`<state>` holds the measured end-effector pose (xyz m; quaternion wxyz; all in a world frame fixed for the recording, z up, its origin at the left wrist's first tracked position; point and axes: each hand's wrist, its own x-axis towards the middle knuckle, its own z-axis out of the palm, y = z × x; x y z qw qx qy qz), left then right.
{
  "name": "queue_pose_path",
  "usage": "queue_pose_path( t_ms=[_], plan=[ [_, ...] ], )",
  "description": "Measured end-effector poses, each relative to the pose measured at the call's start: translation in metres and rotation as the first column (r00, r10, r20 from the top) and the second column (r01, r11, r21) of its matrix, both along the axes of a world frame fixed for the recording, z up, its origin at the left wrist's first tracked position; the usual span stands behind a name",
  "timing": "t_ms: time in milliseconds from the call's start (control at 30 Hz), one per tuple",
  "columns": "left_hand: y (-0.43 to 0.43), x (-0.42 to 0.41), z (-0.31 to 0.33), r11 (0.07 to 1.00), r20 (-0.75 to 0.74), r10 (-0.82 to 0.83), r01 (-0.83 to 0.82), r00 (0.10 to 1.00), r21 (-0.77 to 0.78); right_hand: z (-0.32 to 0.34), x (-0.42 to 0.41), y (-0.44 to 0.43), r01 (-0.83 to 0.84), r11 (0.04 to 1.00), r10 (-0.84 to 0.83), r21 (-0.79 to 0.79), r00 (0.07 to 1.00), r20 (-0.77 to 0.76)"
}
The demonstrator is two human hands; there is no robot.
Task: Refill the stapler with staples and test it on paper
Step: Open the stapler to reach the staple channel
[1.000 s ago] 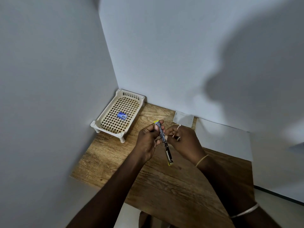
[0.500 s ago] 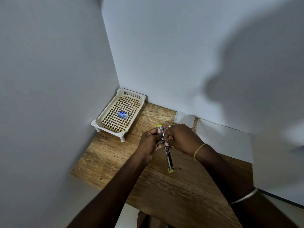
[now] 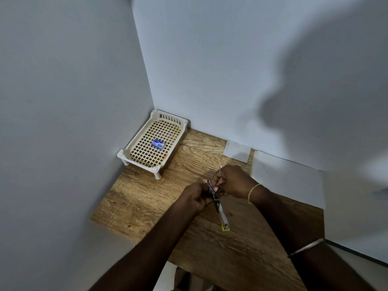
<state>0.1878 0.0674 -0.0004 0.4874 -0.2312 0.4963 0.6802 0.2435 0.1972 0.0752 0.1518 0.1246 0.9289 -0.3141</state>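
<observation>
In the head view you are holding the opened stapler [image 3: 218,204] above the wooden surface [image 3: 147,196], your left hand [image 3: 196,196] curling round its upper end and your right hand [image 3: 233,181] pinching its middle. Any staple strip is too small to see. If your right fingers are pushing off-line, a strip is risking jamming or scattering, and the hanging yellow-tipped arm is risking snapping shut on them. The staple box [image 3: 158,144] is lying in the basket [image 3: 134,148], well apart.

No text can be read anywhere: the small blue box [image 3: 158,144] lying in the white basket [image 3: 134,148] at the desk's far left corner bears print too small to make out.
</observation>
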Motion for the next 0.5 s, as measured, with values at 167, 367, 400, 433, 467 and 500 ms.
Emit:
queue_pose_path(
  t_ms=[167,367,400,433,467,500],
  plan=[
    [0.0002,0.0000,-0.0089,0.999,-0.014,0.013,-0.013,1.000,0.033,0.0000,0.0008,0.0017,0.008,0.996,-0.004,-0.088,0.999,0.050],
    [-0.0046,-0.0041,-0.0106,0.997,-0.080,0.000,0.006,0.997,0.073,0.0008,0.0026,-0.0011,-0.019,0.993,0.018,-0.120,1.000,-0.007],
    [-0.0042,-0.0043,-0.0102,0.997,-0.081,-0.002,0.008,0.997,0.073,0.0017,0.0020,-0.0008,-0.017,0.991,0.016,-0.131,1.000,-0.006],
    [-0.0036,-0.0038,-0.0089,0.997,-0.079,-0.004,0.010,0.997,0.075,0.0030,0.0008,-0.0004,-0.020,0.990,0.021,-0.142,1.000,0.009],
    [-0.0034,-0.0025,-0.0067,0.997,-0.079,-0.007,0.012,0.997,0.071,0.0046,-0.0005,-0.0001,-0.028,0.988,0.033,-0.150,0.999,0.037],
    [-0.0034,-0.0009,-0.0049,0.998,-0.089,-0.016,0.021,0.996,0.055,0.0064,-0.0020,0.0004,-0.037,0.988,0.049,-0.150,0.996,0.072]
  ],
)
